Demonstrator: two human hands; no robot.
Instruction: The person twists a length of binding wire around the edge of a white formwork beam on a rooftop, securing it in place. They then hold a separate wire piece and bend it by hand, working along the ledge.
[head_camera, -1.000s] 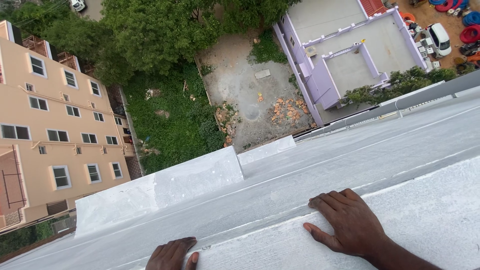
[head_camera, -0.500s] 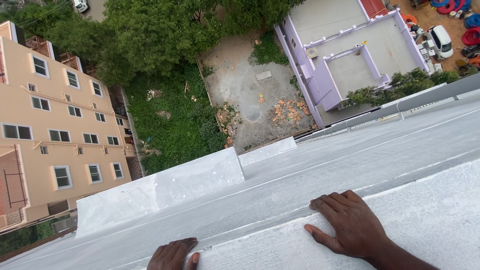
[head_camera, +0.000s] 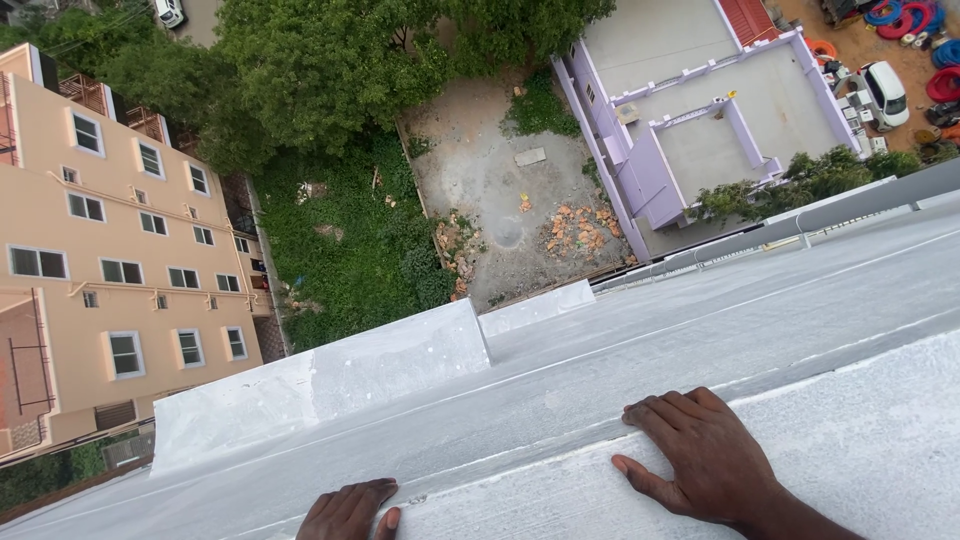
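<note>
My right hand (head_camera: 700, 455) lies flat, palm down, on the white rough top of a parapet wall (head_camera: 860, 420), fingers spread and holding nothing. My left hand (head_camera: 348, 511) rests on the same wall top at the bottom edge of the view; only its knuckles and thumb show, and its fingers seem curled over the edge. Beyond the hands a grey-white ledge (head_camera: 620, 350) slopes away, with a raised white block (head_camera: 330, 385) at its outer rim.
Past the ledge is a sheer drop to the ground far below: a peach multi-storey building (head_camera: 110, 250) at left, trees (head_camera: 330, 70), a bare plot with rubble (head_camera: 510, 190), a lilac flat-roofed house (head_camera: 700, 120) and a white car (head_camera: 885, 95).
The view has shifted very slightly; both hands stay where they were on the wall top.
</note>
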